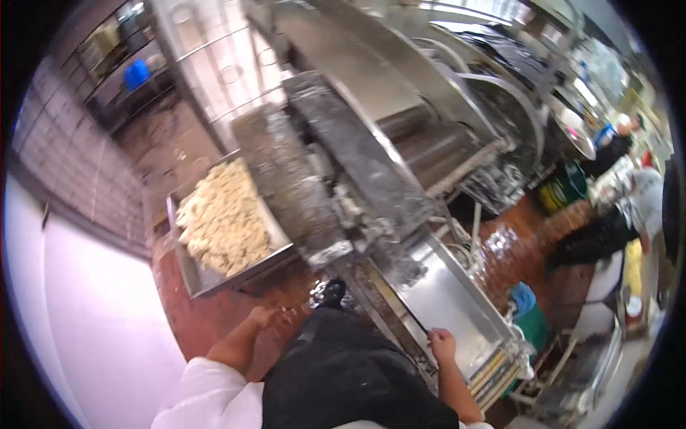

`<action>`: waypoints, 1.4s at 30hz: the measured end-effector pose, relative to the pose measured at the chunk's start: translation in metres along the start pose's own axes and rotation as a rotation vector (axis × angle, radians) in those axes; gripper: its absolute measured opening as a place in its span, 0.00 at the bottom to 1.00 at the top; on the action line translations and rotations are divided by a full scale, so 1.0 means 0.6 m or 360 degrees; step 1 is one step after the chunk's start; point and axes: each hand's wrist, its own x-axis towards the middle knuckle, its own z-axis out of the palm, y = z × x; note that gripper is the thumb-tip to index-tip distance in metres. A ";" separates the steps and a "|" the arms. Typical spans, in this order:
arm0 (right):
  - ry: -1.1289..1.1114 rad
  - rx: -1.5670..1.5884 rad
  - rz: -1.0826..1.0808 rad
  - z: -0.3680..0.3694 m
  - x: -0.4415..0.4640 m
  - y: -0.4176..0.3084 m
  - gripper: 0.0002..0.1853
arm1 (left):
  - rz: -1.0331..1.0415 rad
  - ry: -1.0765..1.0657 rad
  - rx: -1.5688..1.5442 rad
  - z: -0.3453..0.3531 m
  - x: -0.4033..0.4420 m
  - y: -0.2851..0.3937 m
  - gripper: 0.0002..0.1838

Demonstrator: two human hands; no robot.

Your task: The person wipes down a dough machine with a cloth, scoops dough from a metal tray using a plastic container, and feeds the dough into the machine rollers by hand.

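Note:
My right hand (443, 344) is closed round the end of a long, thin, dark rod (409, 307), beside a shallow stainless-steel tray (446, 289). The rod slants away along the tray's left side; its far end is hard to make out. My left hand (262, 315) hangs over the red floor, holding nothing I can see, its fingers loosely stretched and a little blurred. Nearest to it is a square metal bin (239, 277), heaped with pale, lumpy, dough-like pieces (225, 214). Between bin and tray stands a large steel machine (357, 150) with smeared, wet-looking surfaces.
A person (607, 222) in dark trousers works at the right. Near them stands a dark bucket (564, 187) with a yellow mark. A blue cloth (524, 297) lies over a green container (531, 329). A white wall panel (100, 322) borders the left side.

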 end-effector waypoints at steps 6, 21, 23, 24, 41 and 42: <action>-0.0024 0.0069 -0.0087 0.031 0.008 -0.033 0.09 | 0.0108 -0.0190 -0.0473 -0.059 -0.090 0.212 0.22; 0.0247 0.0078 0.0524 0.077 -0.073 -0.069 0.07 | 0.0199 0.0561 -0.0852 -0.376 0.095 0.228 0.29; 0.0281 0.0104 0.0540 0.115 -0.087 -0.085 0.07 | 0.0340 0.0726 -0.0703 -0.425 0.150 0.236 0.35; 0.0306 0.0121 0.0558 0.133 -0.099 -0.090 0.07 | 0.0434 0.0769 -0.0582 -0.437 0.199 0.230 0.37; -0.0354 -0.0601 0.0458 0.279 -0.232 -0.029 0.21 | 0.0831 0.0178 0.0237 -0.468 0.334 0.209 0.24; -0.0077 -0.0216 0.0664 0.296 -0.239 -0.082 0.22 | 0.0948 0.0237 0.0275 -0.463 0.336 0.195 0.22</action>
